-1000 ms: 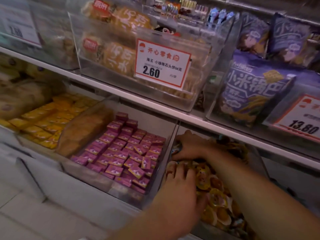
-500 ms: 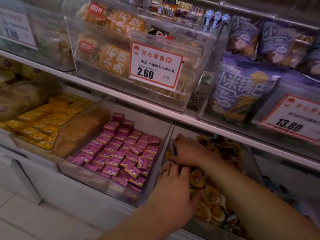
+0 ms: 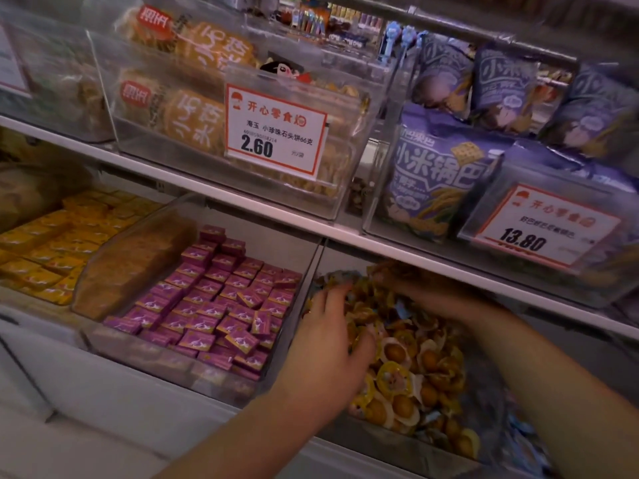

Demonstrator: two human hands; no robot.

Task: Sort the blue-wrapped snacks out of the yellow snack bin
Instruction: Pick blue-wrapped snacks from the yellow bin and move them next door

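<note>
- Two hands are down in the yellow snack bin [image 3: 397,440], the clear bin on the lower shelf just right of the bin of pink boxes [image 3: 221,299].
- Half a second ago the right hand [image 3: 425,292] sat at the bin's back left corner, closed over something there; now it lies further right and deeper under the shelf edge [image 3: 345,233], fingers buried in the heap.
- The left hand [image 3: 332,340] has slid forward from the front of the pile to its left side, palm down and fingers spread over the yellow snacks [image 3: 397,368].
- Grip of the left hand: fingers apart and flat on the pile, nothing clamped that I can see.
- Grip of the right hand: blur and shelf shadow hide the fingertips, so I cannot tell whether it holds anything.
- Blue-wrapped snacks [image 3: 403,304] show as small pale-blue scraps between the two hands, mixed among the yellow ones; more blue shows at the bin's lower right, too blurred to be sure of.
- My reading is that both hands are raking the heap to turn up blue pieces, and the sorting is far from done: blue wrappers remain in the bin and none is visibly lifted clear.
</note>
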